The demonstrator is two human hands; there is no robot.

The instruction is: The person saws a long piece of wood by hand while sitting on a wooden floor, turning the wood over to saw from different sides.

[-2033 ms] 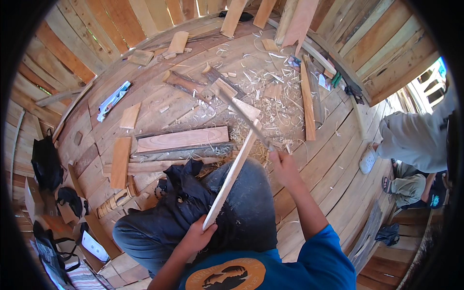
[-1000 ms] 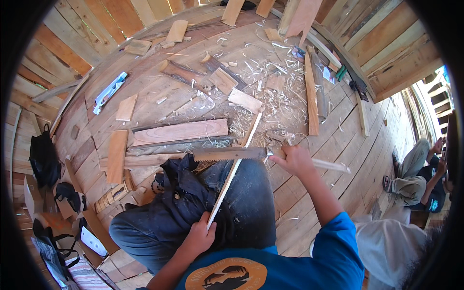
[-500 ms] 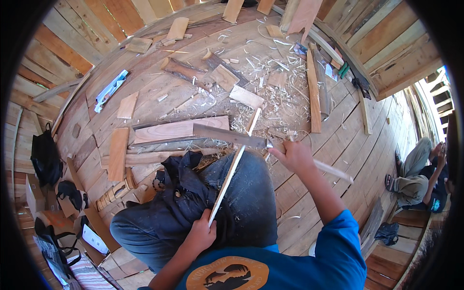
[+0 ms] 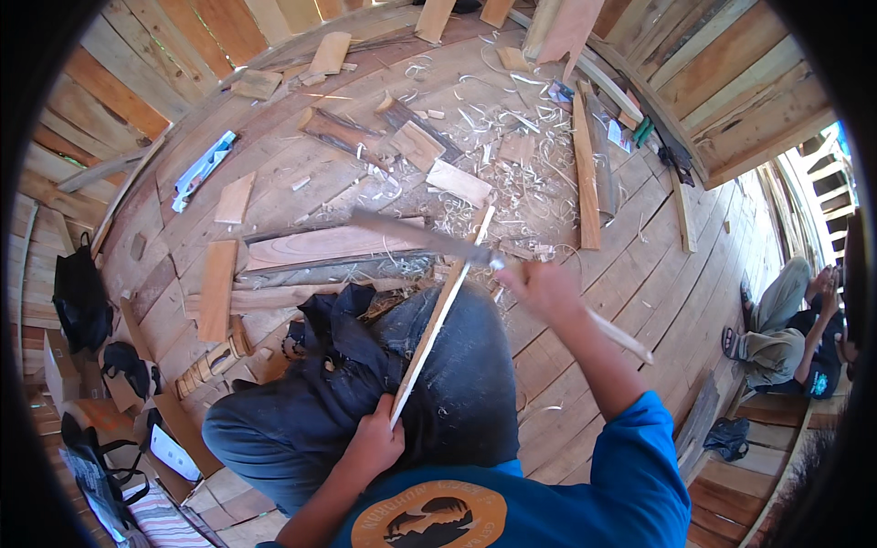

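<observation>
A long thin strip of pale wood [image 4: 435,331] slants across my lap, its far end up above the shavings. Around its near end my left hand [image 4: 375,442] is closed. My right hand [image 4: 546,292] grips the wooden handle of a machete [image 4: 416,235], just behind the blade. The handle's tail sticks out past my wrist. The blade points left and crosses over the strip near its far end; it is slightly blurred, and whether it touches the wood I cannot tell. Dark cloth [image 4: 343,342] lies over my bent leg.
Curled shavings [image 4: 534,201] litter the plank floor ahead, among split logs [image 4: 343,134] and offcuts. A reddish board [image 4: 329,245] lies beyond my knees. Bags and cardboard boxes [image 4: 174,438] stand at left. A seated person [image 4: 790,333] is at far right.
The blade has risen slightly at its tip and my right hand has shifted a little left. The whole view has moved slightly; my left hand keeps its hold on the strip.
</observation>
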